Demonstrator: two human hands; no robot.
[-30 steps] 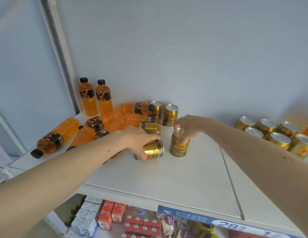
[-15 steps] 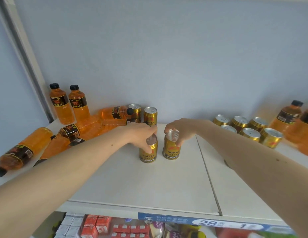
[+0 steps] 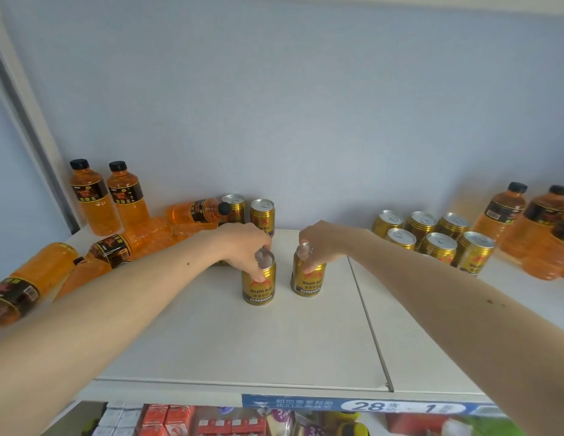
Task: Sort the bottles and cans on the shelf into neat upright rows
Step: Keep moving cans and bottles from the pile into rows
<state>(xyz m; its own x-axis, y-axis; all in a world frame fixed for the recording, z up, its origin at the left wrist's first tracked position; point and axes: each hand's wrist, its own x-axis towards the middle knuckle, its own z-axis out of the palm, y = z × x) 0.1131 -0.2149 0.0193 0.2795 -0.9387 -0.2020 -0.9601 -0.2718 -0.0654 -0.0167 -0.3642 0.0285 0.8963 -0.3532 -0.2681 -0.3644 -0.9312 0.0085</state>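
Shelf [image 3: 211,347]: white, about half sorted, by my guess.
Fallen bottles [image 3: 117,250]: several lie tumbled at the left, still to stand up.
Upright bottles [image 3: 95,199]: two at the back left.
Can rows [image 3: 431,234]: six upright at the right.
My left hand [image 3: 243,247]: fingers curled round the left can [image 3: 259,284].
My right hand [image 3: 321,243]: pinching the right can [image 3: 307,278], both mid-shelf.
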